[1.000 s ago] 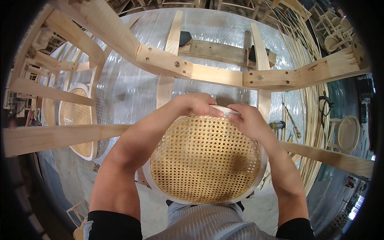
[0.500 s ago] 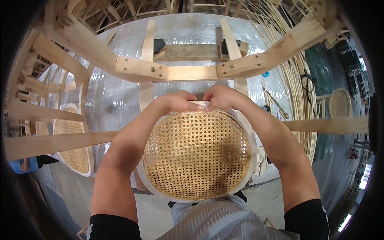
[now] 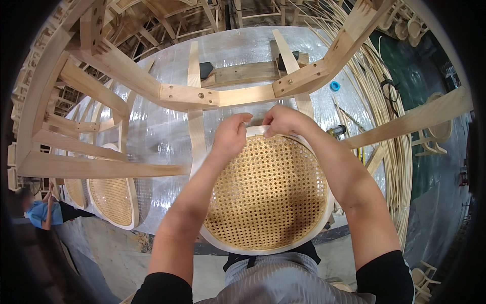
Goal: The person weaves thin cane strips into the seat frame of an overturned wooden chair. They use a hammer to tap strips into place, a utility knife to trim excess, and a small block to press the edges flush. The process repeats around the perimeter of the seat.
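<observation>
Right hand (image 3: 287, 121) pinches cane seat (image 3: 268, 192) at glossy table (image 3: 162, 133) among chair frames (image 3: 248, 95); left hand's (image 3: 233, 136) grip unclear.

Both elbows bent, left arm (image 3: 185, 207) and right arm (image 3: 349, 177) angling inward. Left hand (image 3: 232, 134)'s kinda curled, knuckles up; right hand (image 3: 284, 121)'s just beside it, fingers pointing down.

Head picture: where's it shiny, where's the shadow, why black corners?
Head view: white glare streaks the plastic sheet; head view: shadow darkens the woven cane panel, right of its middle; head view: the fisheye image is round, leaving black corners.
</observation>
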A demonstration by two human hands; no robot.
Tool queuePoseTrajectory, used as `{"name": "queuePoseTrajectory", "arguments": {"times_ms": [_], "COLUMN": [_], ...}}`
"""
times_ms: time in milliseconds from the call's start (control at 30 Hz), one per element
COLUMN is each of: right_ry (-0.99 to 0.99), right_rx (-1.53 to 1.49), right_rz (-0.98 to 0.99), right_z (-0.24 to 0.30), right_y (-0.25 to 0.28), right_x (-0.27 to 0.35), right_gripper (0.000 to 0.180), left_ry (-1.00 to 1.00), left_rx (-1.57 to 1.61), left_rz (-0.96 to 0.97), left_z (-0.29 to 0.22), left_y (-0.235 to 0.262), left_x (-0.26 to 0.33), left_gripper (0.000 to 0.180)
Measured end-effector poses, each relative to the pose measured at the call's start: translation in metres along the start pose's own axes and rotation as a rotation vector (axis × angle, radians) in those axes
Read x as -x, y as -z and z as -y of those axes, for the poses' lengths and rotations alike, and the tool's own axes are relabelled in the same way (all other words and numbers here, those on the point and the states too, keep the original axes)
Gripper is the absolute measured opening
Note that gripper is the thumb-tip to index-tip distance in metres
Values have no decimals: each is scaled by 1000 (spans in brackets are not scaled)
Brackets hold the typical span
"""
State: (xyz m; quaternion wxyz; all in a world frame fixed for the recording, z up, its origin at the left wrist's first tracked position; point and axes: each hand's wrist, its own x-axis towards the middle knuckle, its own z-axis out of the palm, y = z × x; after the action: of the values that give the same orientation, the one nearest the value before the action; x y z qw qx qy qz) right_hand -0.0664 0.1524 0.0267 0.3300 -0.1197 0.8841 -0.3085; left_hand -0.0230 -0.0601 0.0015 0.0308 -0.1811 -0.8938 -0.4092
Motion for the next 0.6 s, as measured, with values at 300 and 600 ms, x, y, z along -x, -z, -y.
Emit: {"name": "queuePoseTrajectory", "arguments": {"times_ms": [300,600], "right_ry": [-132,-404], "right_rx": [-39,320], "right_rz": [-54,104], "right_z": [9,4], "right_y": [-4,17], "right_x": [3,-25], "right_gripper": [40,37], "left_ry": [26,73], "left_rx": [-321,-534], "left_rz": [369,622], "left_z": [-92,-125], "left_y": [-19,-87], "left_x": [79,33], "left_gripper": [24,76]}}
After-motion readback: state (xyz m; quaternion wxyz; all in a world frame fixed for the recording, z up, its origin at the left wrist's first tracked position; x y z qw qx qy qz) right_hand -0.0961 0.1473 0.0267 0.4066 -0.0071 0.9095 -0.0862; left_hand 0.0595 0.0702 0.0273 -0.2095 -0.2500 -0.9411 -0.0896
